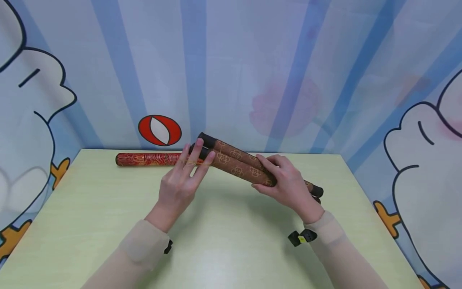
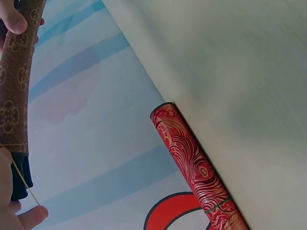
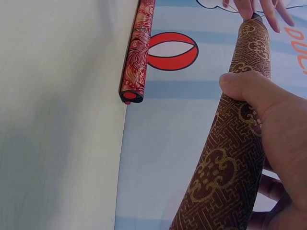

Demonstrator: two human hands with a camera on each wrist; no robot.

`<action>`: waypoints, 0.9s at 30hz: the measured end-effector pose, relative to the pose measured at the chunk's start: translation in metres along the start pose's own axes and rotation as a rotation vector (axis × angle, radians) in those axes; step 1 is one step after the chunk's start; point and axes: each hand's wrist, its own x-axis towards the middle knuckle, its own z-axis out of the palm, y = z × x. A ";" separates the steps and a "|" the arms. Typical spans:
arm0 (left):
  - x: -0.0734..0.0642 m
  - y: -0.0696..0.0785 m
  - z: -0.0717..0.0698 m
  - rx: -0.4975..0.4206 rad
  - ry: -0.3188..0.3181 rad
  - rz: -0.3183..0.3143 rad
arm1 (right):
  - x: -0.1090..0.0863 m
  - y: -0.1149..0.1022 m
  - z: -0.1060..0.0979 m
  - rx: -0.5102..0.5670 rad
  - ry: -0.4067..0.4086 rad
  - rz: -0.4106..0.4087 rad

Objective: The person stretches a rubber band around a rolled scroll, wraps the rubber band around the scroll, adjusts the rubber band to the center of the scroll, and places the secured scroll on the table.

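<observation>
A brown scroll [image 1: 234,163] with gold flower patterns and black ends slants above the table, rolled from both sides into two parallel rolls. My right hand [image 1: 288,182] grips it near the middle, thumb across its face in the right wrist view. At the scroll's upper left end is my left hand [image 1: 177,190], its fingers spread and fairly straight. A thin yellowish elastic band [image 2: 24,183] stretches from the brown scroll to a left fingertip in the left wrist view. Behind the left fingers, a red patterned scroll [image 1: 151,159] lies along the table's back edge.
The pale table [image 1: 223,257] meets a blue striped backdrop [image 1: 231,80] at its far edge. Printed cartoon figures stand on the side panels, and a red oval [image 1: 144,130] is printed above the red scroll. A small black device [image 1: 302,237] sits at the right wrist.
</observation>
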 end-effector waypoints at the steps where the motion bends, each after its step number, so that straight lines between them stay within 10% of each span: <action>1: 0.001 -0.001 0.000 0.002 -0.003 0.005 | 0.000 0.000 0.000 -0.003 0.005 -0.007; 27: 0.020 -0.023 -0.006 -0.068 -0.025 0.094 | 0.000 0.005 -0.009 -0.080 0.024 -0.097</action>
